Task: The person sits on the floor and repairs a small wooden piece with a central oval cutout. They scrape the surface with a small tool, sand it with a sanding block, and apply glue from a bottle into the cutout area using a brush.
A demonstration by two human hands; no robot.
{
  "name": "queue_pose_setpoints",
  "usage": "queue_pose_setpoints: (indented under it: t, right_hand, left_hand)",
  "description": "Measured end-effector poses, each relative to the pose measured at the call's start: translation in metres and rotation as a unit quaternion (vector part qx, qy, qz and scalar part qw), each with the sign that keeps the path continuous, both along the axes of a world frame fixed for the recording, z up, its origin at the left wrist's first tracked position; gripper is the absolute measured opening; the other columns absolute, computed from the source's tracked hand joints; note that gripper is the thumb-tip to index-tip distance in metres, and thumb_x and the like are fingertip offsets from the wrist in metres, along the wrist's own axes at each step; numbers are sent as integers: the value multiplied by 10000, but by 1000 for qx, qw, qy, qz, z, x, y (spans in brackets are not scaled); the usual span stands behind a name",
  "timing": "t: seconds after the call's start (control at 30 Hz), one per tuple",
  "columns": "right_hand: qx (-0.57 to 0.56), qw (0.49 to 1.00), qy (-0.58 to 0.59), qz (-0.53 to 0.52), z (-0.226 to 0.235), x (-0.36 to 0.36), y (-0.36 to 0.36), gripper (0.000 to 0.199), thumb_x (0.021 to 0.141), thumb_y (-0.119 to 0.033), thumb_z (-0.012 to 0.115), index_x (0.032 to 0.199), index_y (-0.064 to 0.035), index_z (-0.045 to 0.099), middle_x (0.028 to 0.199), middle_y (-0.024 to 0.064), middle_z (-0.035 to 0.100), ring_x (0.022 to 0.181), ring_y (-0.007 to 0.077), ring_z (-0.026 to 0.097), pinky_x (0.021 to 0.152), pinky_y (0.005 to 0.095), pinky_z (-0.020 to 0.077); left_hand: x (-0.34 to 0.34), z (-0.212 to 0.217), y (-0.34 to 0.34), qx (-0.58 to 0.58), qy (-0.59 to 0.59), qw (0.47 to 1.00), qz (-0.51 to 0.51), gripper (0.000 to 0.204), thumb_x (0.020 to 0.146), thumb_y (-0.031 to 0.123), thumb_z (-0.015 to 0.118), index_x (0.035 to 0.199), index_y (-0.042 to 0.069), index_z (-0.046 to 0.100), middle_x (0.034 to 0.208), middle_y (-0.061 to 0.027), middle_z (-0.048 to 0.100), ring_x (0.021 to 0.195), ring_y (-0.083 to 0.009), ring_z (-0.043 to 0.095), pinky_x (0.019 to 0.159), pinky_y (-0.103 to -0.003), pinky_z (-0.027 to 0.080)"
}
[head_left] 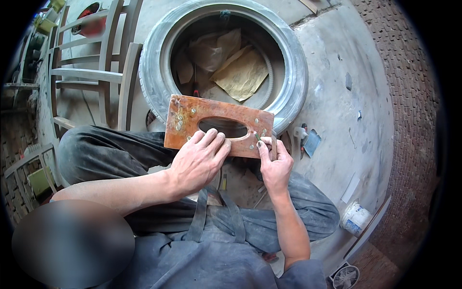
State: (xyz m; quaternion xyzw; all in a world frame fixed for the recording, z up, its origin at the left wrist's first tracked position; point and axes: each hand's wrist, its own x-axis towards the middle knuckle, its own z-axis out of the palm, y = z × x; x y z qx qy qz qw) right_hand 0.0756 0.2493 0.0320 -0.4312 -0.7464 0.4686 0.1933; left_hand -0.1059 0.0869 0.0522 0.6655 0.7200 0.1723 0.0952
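A reddish-brown wooden board (185, 125) with an oval cut-out and several screw heads is held over my lap, in front of the tire. My left hand (202, 156) grips its lower edge, the fingers curled over the rim of the oval hole. At the board's right end, my right hand (276, 166) pinches a slim greenish stick (257, 137) whose tip points at the board's face near the screws. Beside those fingers a narrow brown strip (274, 147) runs along the board's right edge. Whether that strip is held in the same hand is hard to see.
A large dusty tire (294, 72) lies flat ahead, with a yellowish sheet of paper (243, 74) inside. Wooden chair frames (89, 73) stand at the left. To the right are a blue sandpaper piece (312, 143) and a white tub (355, 219) on the concrete floor (337, 96).
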Motion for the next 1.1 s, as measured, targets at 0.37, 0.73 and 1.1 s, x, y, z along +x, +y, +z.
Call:
queue_pose_setpoints:
  t: [0.37,0.73,1.1]
  right_hand:
    - [-2,1000,-25,14,6,-4,2,161,1011,-68,769,1147,17,774,950,69,792,878,85,708,798,291,575]
    - [-13,1000,3,-11,4,-4,-1,148,1027,-71,759,1150,10,770,936,22,762,866,62,669,796,272,557]
    - [-6,1000,-1,-3,6,-5,-3,145,1027,-83,766,1139,9,767,915,17,750,820,64,645,764,266,541]
  left_hand:
    - [0,0,1,4,5,1000,-6,427,936,175,628,1292,-59,628,1184,-150,638,1145,-284,600,950,-399,476]
    - [0,-1,0,-11,-13,1000,0,458,915,147,713,1330,-22,619,1215,-138,633,1156,-295,602,955,-412,487]
    - [0,1,1,-17,-22,1000,-1,471,908,146,721,1333,-21,611,1218,-140,631,1156,-297,601,954,-415,488]
